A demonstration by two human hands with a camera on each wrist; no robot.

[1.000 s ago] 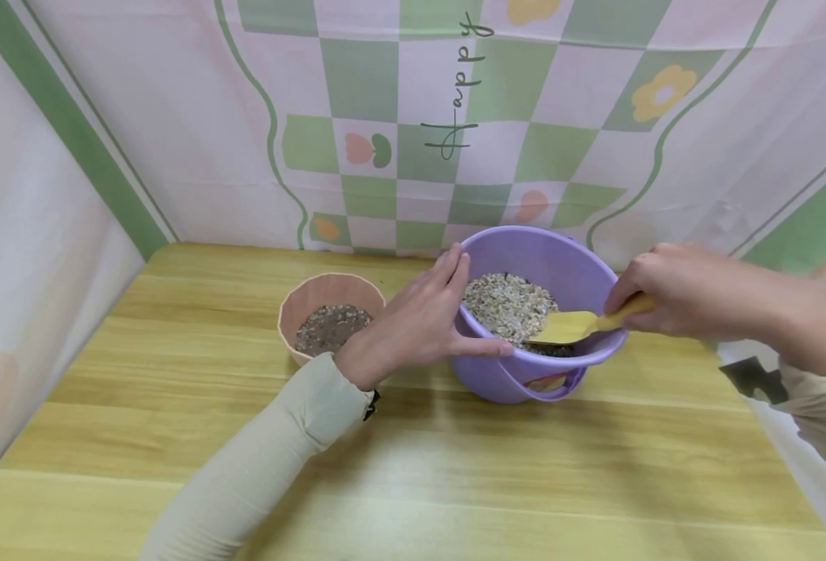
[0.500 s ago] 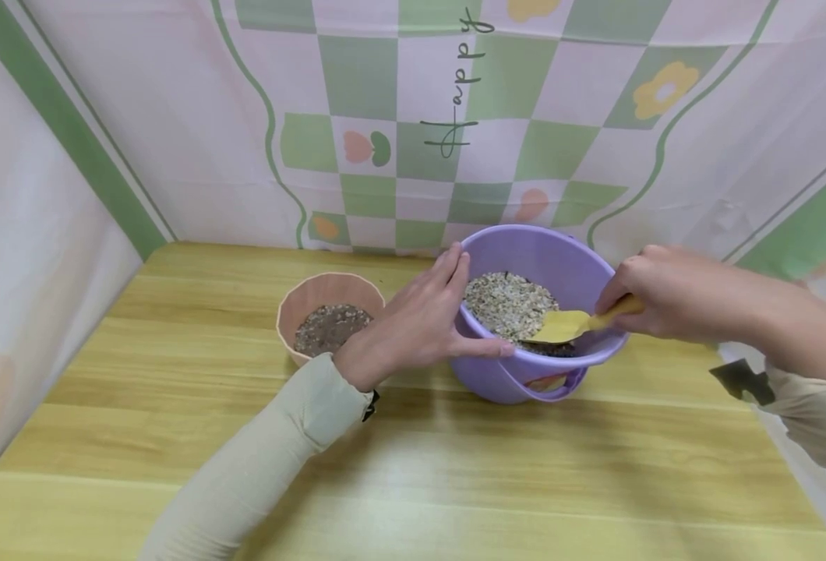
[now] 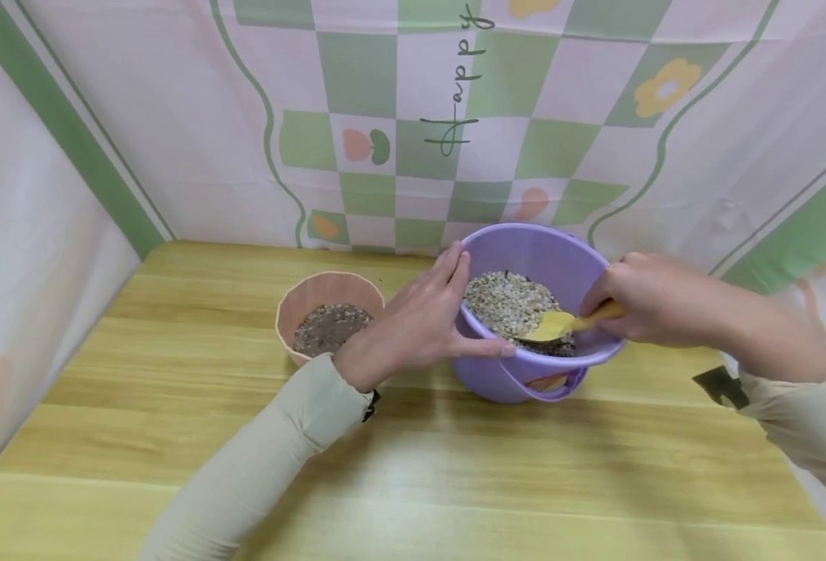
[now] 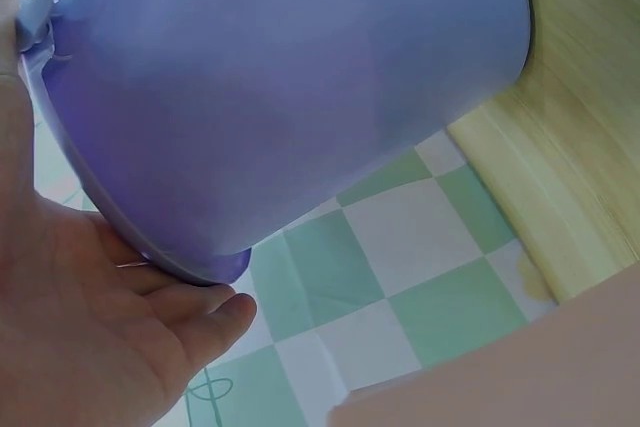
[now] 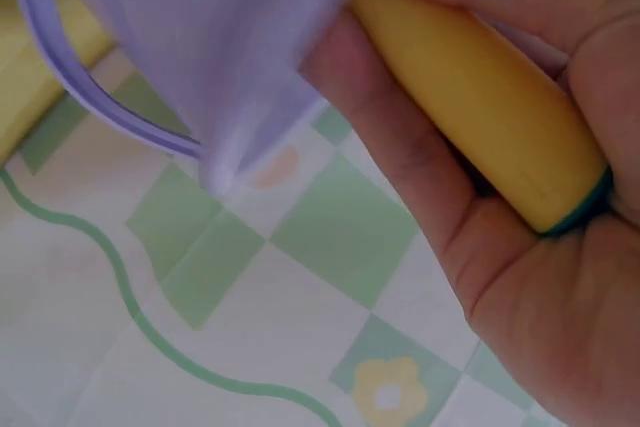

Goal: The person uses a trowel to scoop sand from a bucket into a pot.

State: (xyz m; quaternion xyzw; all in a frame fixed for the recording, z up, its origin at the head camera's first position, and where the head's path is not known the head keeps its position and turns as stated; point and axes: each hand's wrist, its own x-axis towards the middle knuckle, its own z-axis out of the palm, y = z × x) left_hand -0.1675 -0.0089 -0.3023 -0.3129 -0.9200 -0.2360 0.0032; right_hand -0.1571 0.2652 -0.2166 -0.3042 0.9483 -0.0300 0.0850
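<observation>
A purple bucket with pale gravel inside stands near the back of the table. My left hand holds its left rim, thumb along the front and fingers at the far side. The left wrist view shows the bucket from outside, its rim between thumb and fingers. In my right hand, at the bucket's right rim, is a yellow shovel, its blade partly in the gravel. The right wrist view shows fingers wrapped about the shovel's handle, which has a green end.
A pink faceted bowl holding grey-brown grit sits left of the bucket, partly behind my left wrist. A checked cloth hangs right behind the wooden table. The bucket's handle hangs at its front.
My right hand has moved left over the bucket's rim, pushing the shovel deeper, so less of its blade shows. The left hand, bucket and bowl have stayed put.
</observation>
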